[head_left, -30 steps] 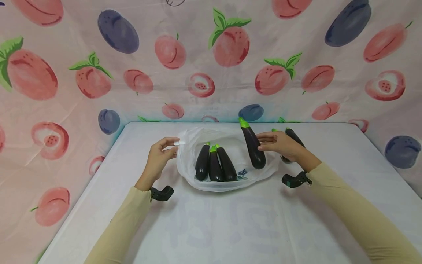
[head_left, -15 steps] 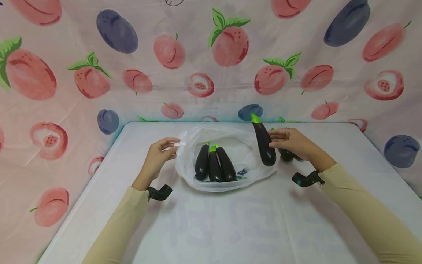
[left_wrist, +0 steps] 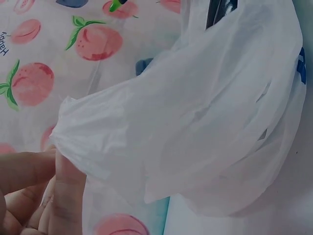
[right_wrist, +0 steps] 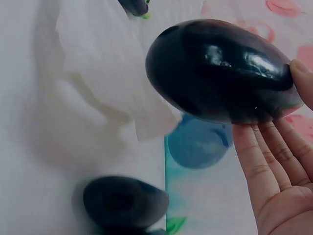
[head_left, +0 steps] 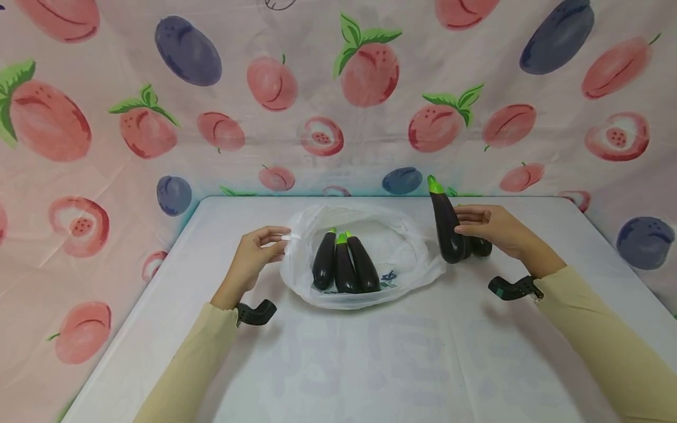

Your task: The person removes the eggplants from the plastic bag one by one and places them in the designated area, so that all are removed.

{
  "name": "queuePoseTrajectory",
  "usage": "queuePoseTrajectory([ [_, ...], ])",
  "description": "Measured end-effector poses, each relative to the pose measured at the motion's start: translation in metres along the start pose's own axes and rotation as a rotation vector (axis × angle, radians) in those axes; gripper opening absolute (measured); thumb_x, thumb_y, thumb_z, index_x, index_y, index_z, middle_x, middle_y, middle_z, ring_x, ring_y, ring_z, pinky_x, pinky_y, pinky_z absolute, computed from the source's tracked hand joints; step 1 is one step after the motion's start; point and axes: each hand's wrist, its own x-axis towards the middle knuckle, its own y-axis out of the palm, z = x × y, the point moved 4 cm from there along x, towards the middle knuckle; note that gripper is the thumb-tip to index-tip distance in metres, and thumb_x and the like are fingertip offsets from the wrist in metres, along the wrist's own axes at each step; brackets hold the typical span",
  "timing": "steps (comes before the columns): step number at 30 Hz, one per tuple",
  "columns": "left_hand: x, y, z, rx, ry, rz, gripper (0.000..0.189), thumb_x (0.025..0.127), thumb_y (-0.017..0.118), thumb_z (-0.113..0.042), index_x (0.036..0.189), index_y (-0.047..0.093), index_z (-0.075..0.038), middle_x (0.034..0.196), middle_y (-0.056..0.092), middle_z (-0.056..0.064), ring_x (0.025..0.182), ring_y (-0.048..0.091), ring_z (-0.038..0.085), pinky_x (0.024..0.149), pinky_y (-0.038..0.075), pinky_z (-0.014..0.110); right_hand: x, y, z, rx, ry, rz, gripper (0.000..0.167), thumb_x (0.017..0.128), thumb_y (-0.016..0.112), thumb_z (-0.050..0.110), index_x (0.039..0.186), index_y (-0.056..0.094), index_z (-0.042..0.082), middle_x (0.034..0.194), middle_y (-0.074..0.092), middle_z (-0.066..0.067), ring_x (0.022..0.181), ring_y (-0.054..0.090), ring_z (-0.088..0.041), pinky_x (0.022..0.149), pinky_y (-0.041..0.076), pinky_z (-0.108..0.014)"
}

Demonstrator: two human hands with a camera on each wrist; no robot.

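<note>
In the head view a white plastic bag (head_left: pixel 365 298) lies on the table with its mouth open. Three dark eggplants (head_left: pixel 346 267) with green tops rest side by side inside it. My left hand (head_left: pixel 252 258) pinches the bag's left edge; the left wrist view shows the plastic (left_wrist: pixel 102 122) pulled taut from thumb and fingers. My right hand (head_left: pixel 494 229) holds another eggplant (head_left: pixel 446 226) to the right of the bag, green top up and tilted. In the right wrist view the thumb and fingers grip this eggplant (right_wrist: pixel 220 73) from both sides, above the table.
Behind the held eggplant, more eggplants (head_left: pixel 480 247) lie on the white table (head_left: pixel 338 364), partly hidden by it and my right hand. A fruit-printed cloth (head_left: pixel 317 70) hangs beyond the table's back edge. A black wrist device (head_left: pixel 513 288) sits at my right cuff.
My right hand has moved right with the eggplant, from above the bag's right part to beside it. The left hand stays at the bag's edge, nearly still.
</note>
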Motion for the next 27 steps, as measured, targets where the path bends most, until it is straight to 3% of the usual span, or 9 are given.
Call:
queuePoseTrajectory([
  [3, -0.001, 0.000, 0.000, -0.013, -0.005, -0.002, 0.034, 0.090, 0.060, -0.006, 0.123, 0.056, 0.003, 0.093, 0.062, -0.003, 0.073, 0.063, 0.003, 0.069, 0.055, 0.017, -0.004, -0.008, -0.003, -0.006, 0.004, -0.028, 0.065, 0.090, 0.063, 0.031, 0.142, 0.037, 0.003, 0.133, 0.051, 0.005, 0.105, 0.048, 0.013, 0.102, 0.042, -0.024],
  [5, -0.002, 0.001, -0.001, -0.017, -0.006, -0.003, 0.035, 0.090, 0.060, -0.006, 0.123, 0.056, 0.003, 0.094, 0.062, -0.002, 0.073, 0.063, 0.003, 0.069, 0.055, 0.017, -0.006, -0.013, -0.004, -0.006, 0.007, -0.039, 0.065, 0.090, 0.063, 0.031, 0.142, 0.037, 0.003, 0.128, 0.052, 0.012, 0.110, 0.047, 0.009, 0.109, 0.037, -0.039],
  [8, -0.003, 0.001, -0.002, -0.023, 0.004, -0.003, 0.034, 0.090, 0.060, -0.006, 0.123, 0.057, 0.003, 0.094, 0.062, -0.002, 0.072, 0.063, 0.003, 0.069, 0.055, 0.017, -0.011, -0.020, -0.006, 0.001, 0.017, -0.053, 0.066, 0.090, 0.063, 0.032, 0.143, 0.036, 0.003, 0.122, 0.052, 0.019, 0.114, 0.044, 0.004, 0.112, 0.027, -0.055],
  [14, -0.003, 0.000, -0.001, -0.057, 0.041, -0.005, 0.032, 0.088, 0.063, -0.006, 0.119, 0.059, 0.003, 0.090, 0.064, -0.003, 0.072, 0.064, 0.004, 0.067, 0.056, 0.017, -0.016, -0.034, -0.010, -0.025, 0.040, -0.102, 0.065, 0.090, 0.064, 0.032, 0.143, 0.037, 0.006, 0.107, 0.054, 0.034, 0.104, 0.047, 0.016, 0.106, 0.039, -0.033],
  [16, -0.003, 0.000, -0.001, -0.063, 0.031, -0.009, 0.032, 0.088, 0.063, -0.006, 0.118, 0.059, 0.003, 0.090, 0.064, -0.003, 0.072, 0.064, 0.004, 0.067, 0.056, 0.017, -0.018, -0.039, -0.011, -0.028, 0.045, -0.107, 0.066, 0.090, 0.063, 0.032, 0.144, 0.036, 0.005, 0.103, 0.055, 0.035, 0.100, 0.048, 0.018, 0.107, 0.039, -0.036],
  [21, -0.003, 0.001, -0.002, -0.042, 0.005, -0.004, 0.034, 0.090, 0.060, -0.005, 0.123, 0.056, 0.004, 0.091, 0.063, -0.006, 0.073, 0.063, 0.002, 0.069, 0.055, 0.017, -0.022, -0.052, -0.016, -0.040, 0.049, -0.117, 0.068, 0.091, 0.062, 0.033, 0.144, 0.034, 0.002, 0.097, 0.056, 0.036, 0.094, 0.050, 0.019, 0.110, 0.027, -0.057],
  [23, -0.002, 0.001, -0.002, -0.036, 0.005, -0.002, 0.035, 0.090, 0.060, -0.005, 0.124, 0.055, 0.005, 0.091, 0.063, -0.007, 0.073, 0.063, 0.002, 0.070, 0.055, 0.016, -0.024, -0.057, -0.017, -0.080, 0.055, -0.127, 0.067, 0.091, 0.061, 0.035, 0.144, 0.034, 0.002, 0.096, 0.056, 0.037, 0.093, 0.050, 0.019, 0.109, 0.033, -0.051],
  [27, -0.002, 0.000, -0.002, -0.033, 0.006, -0.003, 0.036, 0.090, 0.061, -0.007, 0.125, 0.055, 0.004, 0.092, 0.062, -0.006, 0.073, 0.063, 0.001, 0.070, 0.055, 0.016, -0.026, -0.067, -0.020, -0.140, 0.076, -0.150, 0.069, 0.090, 0.060, 0.039, 0.142, 0.036, 0.001, 0.094, 0.056, 0.038, 0.092, 0.053, 0.019, 0.094, 0.045, -0.018],
])
